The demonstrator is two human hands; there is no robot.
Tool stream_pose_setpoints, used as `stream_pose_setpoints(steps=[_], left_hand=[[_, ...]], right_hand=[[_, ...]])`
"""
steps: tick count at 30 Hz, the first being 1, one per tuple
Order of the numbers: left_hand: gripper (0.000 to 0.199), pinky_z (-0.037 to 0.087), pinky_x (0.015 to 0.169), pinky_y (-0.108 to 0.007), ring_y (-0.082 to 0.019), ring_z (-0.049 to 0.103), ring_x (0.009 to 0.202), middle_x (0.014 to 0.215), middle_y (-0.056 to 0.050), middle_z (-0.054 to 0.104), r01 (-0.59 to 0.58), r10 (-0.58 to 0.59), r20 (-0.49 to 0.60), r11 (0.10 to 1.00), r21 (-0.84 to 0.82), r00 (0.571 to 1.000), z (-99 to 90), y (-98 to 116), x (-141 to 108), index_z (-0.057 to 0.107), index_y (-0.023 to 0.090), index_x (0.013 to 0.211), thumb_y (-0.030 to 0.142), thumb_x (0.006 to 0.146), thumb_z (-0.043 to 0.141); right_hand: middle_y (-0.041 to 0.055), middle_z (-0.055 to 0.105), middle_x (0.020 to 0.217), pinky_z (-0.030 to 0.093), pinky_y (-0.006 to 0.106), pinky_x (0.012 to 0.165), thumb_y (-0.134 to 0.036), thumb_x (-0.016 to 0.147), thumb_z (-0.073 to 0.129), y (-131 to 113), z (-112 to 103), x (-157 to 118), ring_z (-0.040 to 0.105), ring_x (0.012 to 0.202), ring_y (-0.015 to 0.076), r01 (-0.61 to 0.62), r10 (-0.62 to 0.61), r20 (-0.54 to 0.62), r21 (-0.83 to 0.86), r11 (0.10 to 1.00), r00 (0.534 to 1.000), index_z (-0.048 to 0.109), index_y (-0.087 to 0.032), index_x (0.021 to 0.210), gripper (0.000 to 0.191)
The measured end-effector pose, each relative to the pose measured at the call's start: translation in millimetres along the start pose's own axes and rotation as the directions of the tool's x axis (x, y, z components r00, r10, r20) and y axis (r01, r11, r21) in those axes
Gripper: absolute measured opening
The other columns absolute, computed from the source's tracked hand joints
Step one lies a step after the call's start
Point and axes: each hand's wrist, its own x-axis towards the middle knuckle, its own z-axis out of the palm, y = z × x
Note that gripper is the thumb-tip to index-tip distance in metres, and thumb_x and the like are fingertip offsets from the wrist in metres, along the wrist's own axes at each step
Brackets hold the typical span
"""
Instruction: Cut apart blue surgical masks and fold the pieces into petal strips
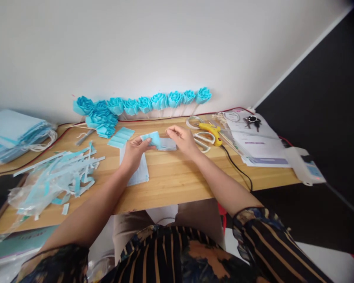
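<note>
My left hand [136, 151] pinches a small folded light blue piece [153, 138] between thumb and fingers, above the wooden table. To its right, my right hand [181, 139] is raised with thumb and fingertips pressed together; what they hold, if anything, is too small to make out. Beneath and between the hands lies a small pale stack [167, 144]. A pleated blue piece [120, 136] lies behind my left hand, and a whitish-blue sheet [140, 173] is partly under that hand.
Blue flowers [159, 101] line the wall. Cut strips [61, 173] and a mask pile [13, 131] sit left. A yellow glue gun [210, 129], scissors [205, 137], papers [258, 143] and keys [253, 121] lie right, with a black cord [237, 167].
</note>
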Motion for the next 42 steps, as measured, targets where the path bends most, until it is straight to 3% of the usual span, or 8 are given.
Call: stream_pose_setpoints(steps=[6, 11, 17, 21, 24, 29, 33, 42], left_hand=[[0.029, 0.059, 0.078, -0.029, -0.011, 0.067, 0.07, 0.073, 0.001, 0.071, 0.053, -0.087, -0.12, 0.964, -0.26, 0.989, -6.4, 5, 9, 0.067, 0.014, 0.076, 0.029, 0.062, 0.087], [0.018, 0.059, 0.081, -0.027, -0.008, 0.066, 0.067, 0.071, 0.002, 0.07, 0.094, -0.157, -0.117, 0.901, -0.423, 0.981, -7.0, 10, 11, 0.065, 0.012, 0.076, 0.016, 0.071, 0.082], [0.015, 0.06, 0.082, -0.025, -0.006, 0.064, 0.061, 0.065, 0.003, 0.067, 0.139, -0.242, -0.126, 0.833, -0.536, 0.962, -5.0, 13, 11, 0.062, 0.011, 0.07, 0.005, 0.076, 0.075], [0.016, 0.06, 0.071, -0.022, -0.006, 0.063, 0.057, 0.065, 0.003, 0.067, 0.164, -0.302, -0.138, 0.787, -0.595, 0.943, -5.6, 18, 12, 0.062, 0.011, 0.069, 0.0, 0.08, 0.068], [0.02, 0.058, 0.063, -0.02, -0.006, 0.062, 0.054, 0.063, 0.002, 0.066, 0.174, -0.338, -0.15, 0.758, -0.629, 0.929, -5.1, 24, 12, 0.061, 0.01, 0.068, 0.0, 0.085, 0.062], [0.023, 0.058, 0.06, -0.017, -0.005, 0.062, 0.052, 0.061, 0.003, 0.065, 0.191, -0.412, -0.17, 0.699, -0.689, 0.895, -3.7, 33, 12, 0.06, 0.011, 0.068, 0.001, 0.089, 0.058], [0.023, 0.058, 0.058, -0.015, -0.005, 0.064, 0.054, 0.063, 0.003, 0.066, 0.197, -0.453, -0.183, 0.669, -0.717, 0.872, -4.7, 38, 14, 0.061, 0.011, 0.072, 0.003, 0.092, 0.054], [0.024, 0.057, 0.054, -0.014, -0.006, 0.066, 0.053, 0.062, 0.002, 0.067, 0.193, -0.477, -0.224, 0.676, -0.711, 0.85, -6.0, 45, 16, 0.061, 0.011, 0.075, 0.006, 0.095, 0.049]], right_hand=[[0.0105, 0.075, 0.094, 0.046, 0.036, 0.077, -0.03, 0.091, 0.053, 0, -59, 10, 0.067, 0.086, 0.0255, -0.015, 0.168, 0.167, -0.664, 0.748, 0.972, 0.072, -0.019, 0.099, 0.023], [0.0227, 0.072, 0.101, 0.048, 0.044, 0.078, -0.031, 0.091, 0.056, -2, -80, -15, 0.068, 0.092, 0.0359, -0.053, 0.411, 0.154, -0.891, 0.45, 0.898, 0.069, -0.011, 0.112, 0.032], [0.0217, 0.071, 0.108, 0.049, 0.04, 0.082, -0.021, 0.09, 0.051, 16, -78, -27, 0.068, 0.096, 0.0334, -0.044, 0.401, 0.182, -0.87, 0.491, 0.898, 0.061, -0.011, 0.126, 0.039], [0.0162, 0.07, 0.108, 0.05, 0.041, 0.085, -0.027, 0.082, 0.063, 11, -87, -24, 0.065, 0.097, 0.0294, -0.154, 0.341, 0.14, -0.694, 0.703, 0.93, 0.058, -0.016, 0.134, 0.053], [0.0075, 0.068, 0.094, 0.055, 0.037, 0.076, -0.042, 0.079, 0.07, -8, -86, -33, 0.064, 0.083, 0.0206, -0.367, 0.403, 0.24, -0.182, 0.912, 0.883, 0.055, -0.022, 0.136, 0.062], [0.0081, 0.064, 0.097, 0.058, 0.037, 0.077, -0.062, 0.083, 0.062, -43, -57, -64, 0.062, 0.081, 0.0166, -0.591, 0.275, 0.563, 0.516, 0.62, 0.78, 0.059, -0.021, 0.125, 0.058], [0.0061, 0.062, 0.094, 0.057, 0.039, 0.082, -0.061, 0.088, 0.057, -50, -36, -70, 0.06, 0.079, 0.0147, -0.642, 0.114, 0.684, 0.595, 0.484, 0.72, 0.058, -0.021, 0.123, 0.053], [0.0034, 0.059, 0.088, 0.058, 0.039, 0.083, -0.059, 0.09, 0.055, -40, -23, -48, 0.055, 0.068, 0.0102, -0.655, 0.067, 0.73, 0.565, 0.501, 0.681, 0.06, -0.019, 0.119, 0.05]])
